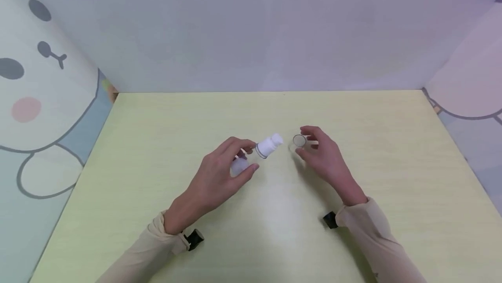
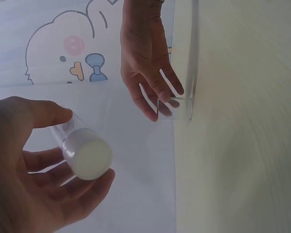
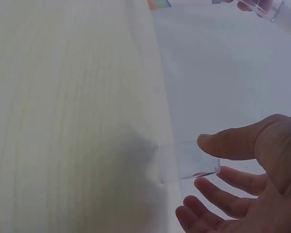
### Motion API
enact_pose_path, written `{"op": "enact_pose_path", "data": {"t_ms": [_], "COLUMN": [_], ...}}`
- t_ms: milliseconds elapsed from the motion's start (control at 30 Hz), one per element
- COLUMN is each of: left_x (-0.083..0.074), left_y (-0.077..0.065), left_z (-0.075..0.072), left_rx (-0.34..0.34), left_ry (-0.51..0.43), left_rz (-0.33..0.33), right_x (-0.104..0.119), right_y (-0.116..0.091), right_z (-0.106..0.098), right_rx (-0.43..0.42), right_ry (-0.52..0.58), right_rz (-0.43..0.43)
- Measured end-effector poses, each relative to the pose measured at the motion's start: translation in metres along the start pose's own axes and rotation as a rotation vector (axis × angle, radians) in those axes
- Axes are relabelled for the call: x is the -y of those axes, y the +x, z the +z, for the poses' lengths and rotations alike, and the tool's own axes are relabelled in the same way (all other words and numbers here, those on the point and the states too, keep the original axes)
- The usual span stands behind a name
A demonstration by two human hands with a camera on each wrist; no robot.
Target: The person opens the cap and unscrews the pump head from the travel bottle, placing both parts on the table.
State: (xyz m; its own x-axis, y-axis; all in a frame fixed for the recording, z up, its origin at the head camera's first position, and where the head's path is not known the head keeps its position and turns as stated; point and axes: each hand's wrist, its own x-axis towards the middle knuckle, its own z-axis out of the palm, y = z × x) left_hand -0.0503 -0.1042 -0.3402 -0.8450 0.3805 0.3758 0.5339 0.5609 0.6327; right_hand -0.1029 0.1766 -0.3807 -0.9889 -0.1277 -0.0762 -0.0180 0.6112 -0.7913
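Note:
My left hand grips a small bottle with a clear body, thumb on one side and curled fingers on the other. Its white pump top points up to the right, tilted over the table. A clear cylindrical cap appears to stand upright on the table, with a shadow beside it. Around the cap is my right hand, its thumb and fingers spread on either side. In the head view that spread looks wider than the cap; whether a fingertip touches it I cannot tell.
A pale yellow wooden table lies beneath both hands. Behind it rises a plain light wall, with cartoon-printed panels to the sides. Black wrist devices sit at both sleeve cuffs.

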Motion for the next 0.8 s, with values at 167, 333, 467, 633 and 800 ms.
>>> {"op": "enact_pose_path", "data": {"t_ms": [167,333,467,633,800], "left_x": [-0.002,-0.003,-0.004,-0.006,-0.007], "left_y": [0.002,0.001,0.001,-0.001,-0.003], "left_z": [0.001,0.005,0.008,0.011,0.014], "left_rx": [-0.005,-0.001,0.01,0.021,0.022], "left_ry": [-0.005,-0.023,-0.036,-0.046,-0.053], "left_rz": [0.006,-0.003,-0.011,-0.024,-0.014], "right_x": [0.009,0.023,0.037,0.049,0.054], "right_y": [-0.005,-0.016,-0.027,-0.038,-0.042], "right_z": [-0.009,-0.009,-0.008,-0.004,0.004], "right_rx": [-0.147,-0.239,-0.112,0.129,0.229], "right_ry": [0.017,0.109,0.354,0.622,0.689], "right_rz": [-0.101,-0.205,-0.268,-0.26,-0.219]}}
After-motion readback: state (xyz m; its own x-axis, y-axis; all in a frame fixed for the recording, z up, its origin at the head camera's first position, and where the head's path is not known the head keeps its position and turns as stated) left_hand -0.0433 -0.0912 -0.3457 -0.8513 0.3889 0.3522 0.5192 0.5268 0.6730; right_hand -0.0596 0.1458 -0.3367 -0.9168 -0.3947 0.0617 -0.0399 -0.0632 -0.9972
